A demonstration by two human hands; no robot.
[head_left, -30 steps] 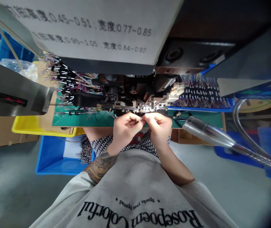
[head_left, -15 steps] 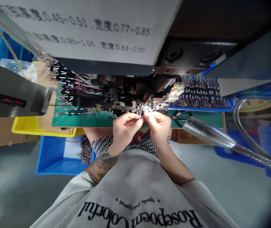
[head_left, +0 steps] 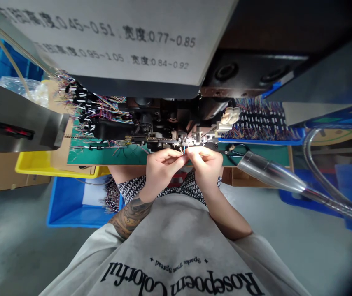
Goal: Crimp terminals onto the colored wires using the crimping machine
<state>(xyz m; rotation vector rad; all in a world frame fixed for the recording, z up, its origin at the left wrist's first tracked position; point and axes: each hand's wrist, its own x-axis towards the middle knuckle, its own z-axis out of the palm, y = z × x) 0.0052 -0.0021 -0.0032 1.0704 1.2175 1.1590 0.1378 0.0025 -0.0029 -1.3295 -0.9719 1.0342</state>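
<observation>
Thin coloured wires (head_left: 184, 151) stick up between my fingertips, just in front of the machine's lit crimping head (head_left: 191, 139). My left hand (head_left: 164, 167) is closed in a pinch on the wires, thumb against the fingers. Close beside it, my right hand (head_left: 206, 163) also pinches the wires, its fingertips nearly touching the left ones. The fingers hide most of the wires' length. A perforated metal terminal strip (head_left: 160, 139) runs into the head from the left.
Bundles of wires with black and white parts lie left (head_left: 85, 102); more fill a blue tray (head_left: 262, 142) at right. Black-handled cutters (head_left: 236, 153) and a flexible lamp (head_left: 270, 172) stand right of my hands. A yellow bin (head_left: 55, 164) and blue bin (head_left: 71, 205) sit lower left.
My hands and the wires have drawn back very slightly from the crimping head. A little more of the wire ends shows above my fingertips.
</observation>
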